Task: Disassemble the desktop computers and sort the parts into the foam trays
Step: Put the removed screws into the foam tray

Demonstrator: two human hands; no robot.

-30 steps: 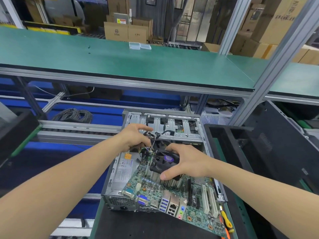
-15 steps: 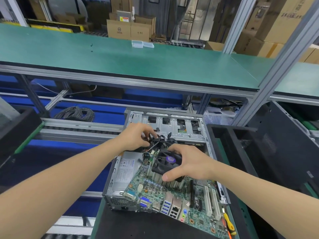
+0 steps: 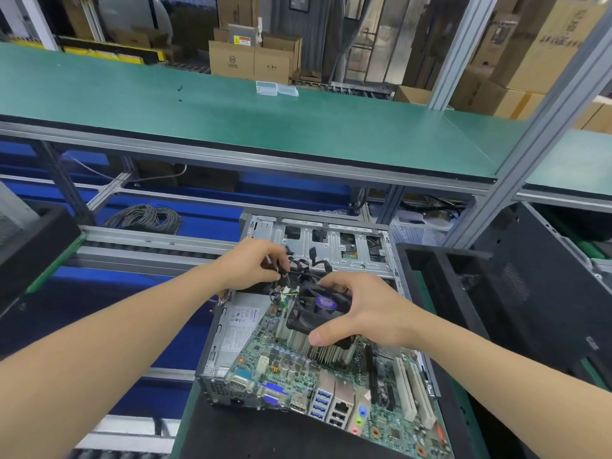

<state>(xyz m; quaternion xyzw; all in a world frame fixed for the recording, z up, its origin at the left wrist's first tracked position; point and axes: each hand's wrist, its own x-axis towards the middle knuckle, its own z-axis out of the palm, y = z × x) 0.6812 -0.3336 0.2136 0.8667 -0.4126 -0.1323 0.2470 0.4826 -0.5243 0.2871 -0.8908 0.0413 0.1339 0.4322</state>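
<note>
Near the middle of the black-topped bench (image 3: 265,438) an open case (image 3: 331,241) lies flat, its bare metal drive bay at the far end. A green board (image 3: 334,379) sits askew in it, with the port edge toward the camera and hanging past the case's near rim. Left of the board, inside the case, is the grey power supply (image 3: 238,326).

The right hand (image 3: 371,309) grips the black fan (image 3: 318,309), which sits on the finned heatsink (image 3: 328,351) in the board's far half. Its fingers (image 3: 334,283) are curled over the fan's far edge and the thumb presses the near edge, so the fan is clamped between them. The left hand (image 3: 255,266) is just behind the fan, fingertips bunched and pinching a bundle of black cables (image 3: 311,265) that runs over the case's far part. Thin coloured wires show between the two hands. Whether the cables are plugged in cannot be told.

Just right of the case stands a black tray (image 3: 427,270) with high walls, and beyond it a dark panel (image 3: 536,293) leans. A green shelf (image 3: 231,111) spans the view above, carrying two clear boxes (image 3: 276,88). Under it, at the left, a coil of grey wire (image 3: 145,217) lies on blue. Cartons (image 3: 251,61) are stacked in the background.
</note>
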